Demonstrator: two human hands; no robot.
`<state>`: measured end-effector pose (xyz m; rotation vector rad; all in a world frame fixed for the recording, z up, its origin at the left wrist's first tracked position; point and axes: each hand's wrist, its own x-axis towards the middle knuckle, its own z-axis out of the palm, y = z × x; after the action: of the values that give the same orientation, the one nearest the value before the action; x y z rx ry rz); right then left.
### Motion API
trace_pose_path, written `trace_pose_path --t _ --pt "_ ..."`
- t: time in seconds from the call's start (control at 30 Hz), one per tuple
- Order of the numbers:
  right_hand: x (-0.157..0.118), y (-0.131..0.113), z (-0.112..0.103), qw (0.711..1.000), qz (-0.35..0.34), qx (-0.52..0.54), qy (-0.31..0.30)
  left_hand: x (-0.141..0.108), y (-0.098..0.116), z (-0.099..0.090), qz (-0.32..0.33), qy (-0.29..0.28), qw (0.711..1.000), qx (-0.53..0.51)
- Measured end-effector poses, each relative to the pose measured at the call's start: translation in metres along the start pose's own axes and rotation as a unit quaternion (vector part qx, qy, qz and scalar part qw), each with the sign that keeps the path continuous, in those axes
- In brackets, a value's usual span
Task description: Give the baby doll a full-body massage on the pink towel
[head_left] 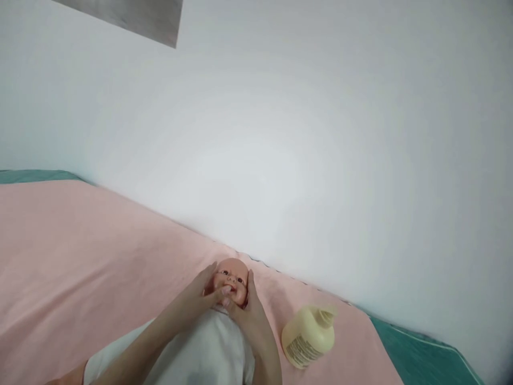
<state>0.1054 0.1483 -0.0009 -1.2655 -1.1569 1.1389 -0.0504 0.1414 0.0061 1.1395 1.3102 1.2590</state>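
A baby doll (pixel 231 267) in a white top (pixel 212 342) lies on its back on a pink sheet, its head toward the wall. My left hand (pixel 204 291) cups one side of the doll's head, with the thumb at its mouth. On the other side of the head, my right hand (pixel 250 310) presses its fingers to the cheek, and its thumb rests by the chin. My forearms cross over the white top and hide part of the doll's body.
A pale yellow pump bottle (pixel 306 337) with a printed label stands right of my right hand. The pink sheet (pixel 100 235) covers a surface that meets a white wall (pixel 280 133). Green cloth (pixel 420 353) shows at both ends. A grey panel (pixel 148 18) hangs upper left.
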Motion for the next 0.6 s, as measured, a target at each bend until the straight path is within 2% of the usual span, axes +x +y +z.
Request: trace_pose_path --t 0.07,0.13,0.3,0.43,0.5,0.6 --pt "-0.002 0.000 -0.003 0.999 0.000 0.033 -0.031 -0.003 -0.008 0.005 0.013 -0.006 0.999 -0.032" --pt "-0.003 -0.001 -0.004 0.998 -0.001 0.045 -0.036 -0.002 -0.014 0.008 0.019 -0.006 0.998 -0.064" --pt "-0.007 -0.016 -0.006 1.000 0.002 -0.015 -0.011 0.004 -0.022 0.005 0.040 -0.035 0.996 -0.070" --pt "-0.013 -0.028 -0.005 0.997 0.036 -0.060 -0.036 0.007 -0.025 0.001 0.023 -0.046 0.997 -0.063" --pt "-0.017 -0.027 -0.001 0.997 0.032 -0.067 -0.026 0.008 -0.025 0.001 0.013 -0.050 0.997 -0.062" --pt "-0.022 -0.015 0.006 0.995 0.015 -0.098 0.021 0.009 -0.024 0.002 0.017 -0.072 0.995 -0.059"
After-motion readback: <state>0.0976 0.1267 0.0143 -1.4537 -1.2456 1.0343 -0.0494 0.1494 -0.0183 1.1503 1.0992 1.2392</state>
